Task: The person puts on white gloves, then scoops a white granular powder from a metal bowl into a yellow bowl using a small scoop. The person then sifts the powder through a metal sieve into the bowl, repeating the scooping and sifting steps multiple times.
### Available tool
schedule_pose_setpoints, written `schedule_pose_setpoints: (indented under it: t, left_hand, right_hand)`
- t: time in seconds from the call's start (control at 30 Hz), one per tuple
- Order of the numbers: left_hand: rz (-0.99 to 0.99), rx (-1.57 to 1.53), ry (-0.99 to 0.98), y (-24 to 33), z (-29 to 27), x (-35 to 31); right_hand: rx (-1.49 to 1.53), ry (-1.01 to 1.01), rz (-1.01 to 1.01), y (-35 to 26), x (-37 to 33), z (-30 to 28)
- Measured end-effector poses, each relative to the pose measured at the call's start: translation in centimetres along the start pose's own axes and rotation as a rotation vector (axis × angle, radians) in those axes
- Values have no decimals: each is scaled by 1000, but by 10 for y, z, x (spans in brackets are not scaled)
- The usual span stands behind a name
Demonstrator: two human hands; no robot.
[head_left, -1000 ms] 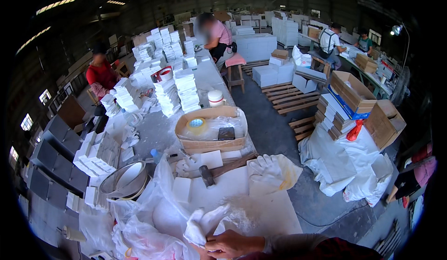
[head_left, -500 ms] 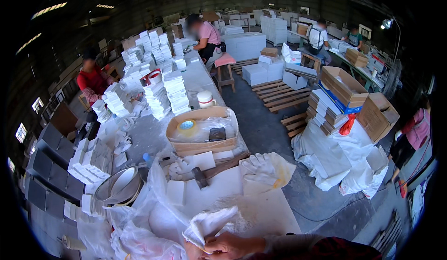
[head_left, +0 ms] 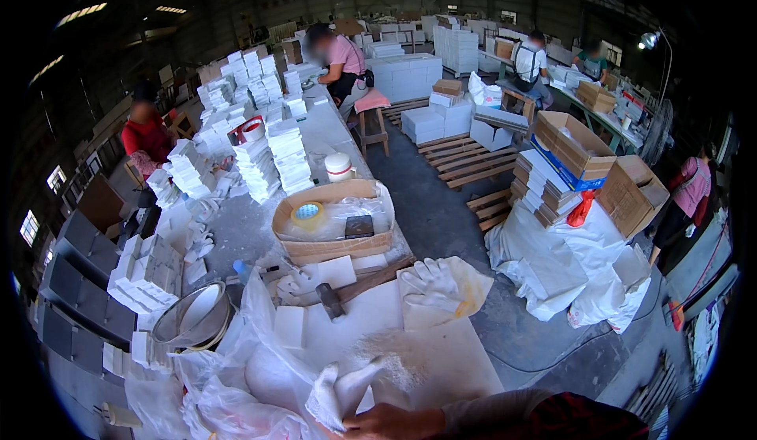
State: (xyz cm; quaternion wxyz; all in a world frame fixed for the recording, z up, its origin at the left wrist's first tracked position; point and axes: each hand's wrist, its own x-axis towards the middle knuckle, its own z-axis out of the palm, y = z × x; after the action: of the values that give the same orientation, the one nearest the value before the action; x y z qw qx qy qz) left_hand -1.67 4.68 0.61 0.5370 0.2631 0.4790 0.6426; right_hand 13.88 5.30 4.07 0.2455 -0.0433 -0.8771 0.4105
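Head view. Reference item: the open carton [head_left: 331, 248] on the table. The white glove [head_left: 337, 395] is in front of the carton, at the near edge of the picture. The right hand [head_left: 394, 422] is closed on the lower edge of this glove, its fingers drawn together on the fabric; gripping at the edge probably keeps the soft fabric under control. The left hand is not distinguishable; it may be inside the glove, so whether its fingers are apart or together cannot be told.

The hammer [head_left: 330, 302] lies directly in front of the carton, head on its side, a stable resting position. A second glove [head_left: 430, 282] lies flat to the front right of the carton, apparently within easy reach. The carton contains a tape roll [head_left: 307, 215]; its walls likely keep small items from scattering. A sieve [head_left: 189, 318] lies to the front left, beside crumpled plastic film [head_left: 229, 393]. Beyond the carton, white slabs [head_left: 289, 156] stand in columns, presumably to save table space.
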Motion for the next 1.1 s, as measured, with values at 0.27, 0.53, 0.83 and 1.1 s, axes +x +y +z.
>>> schedule_pose_setpoints:
  t: [0.27,0.53,0.83,1.1]
  left_hand:
    - [25,-15,-19,0,1,1]
    - [37,-20,-28,3,3,-6]
    - [28,-57,-62,-5,11,-21]
    - [20,-53,-41,-3,9,-23]
  right_hand:
    - [112,-1,-38,-10,3,-15]
    - [117,113,-66,-5,4,2]
    - [-233,43,-145,-4,2,10]
    - [-186,123,-156,-9,8,9]
